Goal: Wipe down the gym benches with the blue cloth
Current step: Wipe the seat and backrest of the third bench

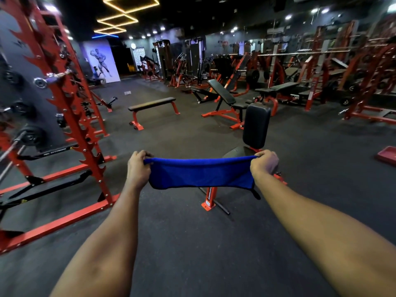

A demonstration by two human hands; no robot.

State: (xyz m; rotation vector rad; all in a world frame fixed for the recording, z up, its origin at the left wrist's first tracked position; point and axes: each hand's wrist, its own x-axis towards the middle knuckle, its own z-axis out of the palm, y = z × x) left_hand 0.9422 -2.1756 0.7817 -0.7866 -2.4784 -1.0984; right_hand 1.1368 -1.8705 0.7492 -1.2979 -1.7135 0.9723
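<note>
I hold a blue cloth (pixel 200 172) stretched out in the air in front of me. My left hand (pixel 138 166) pinches its left top corner and my right hand (pixel 264 162) pinches its right top corner. Just behind the cloth stands an upright seat bench (pixel 256 125) with a black back pad and an orange frame; the cloth hides most of its seat. Farther off are a flat bench (pixel 152 103) with orange legs and an incline bench (pixel 222 92).
A tall orange rack (pixel 70 108) with weight plates and bars fills the left side. More benches and machines (pixel 285 85) line the back and right. A red platform (pixel 386 155) lies at the right edge. Dark rubber floor (pixel 192 243) stretches below my arms.
</note>
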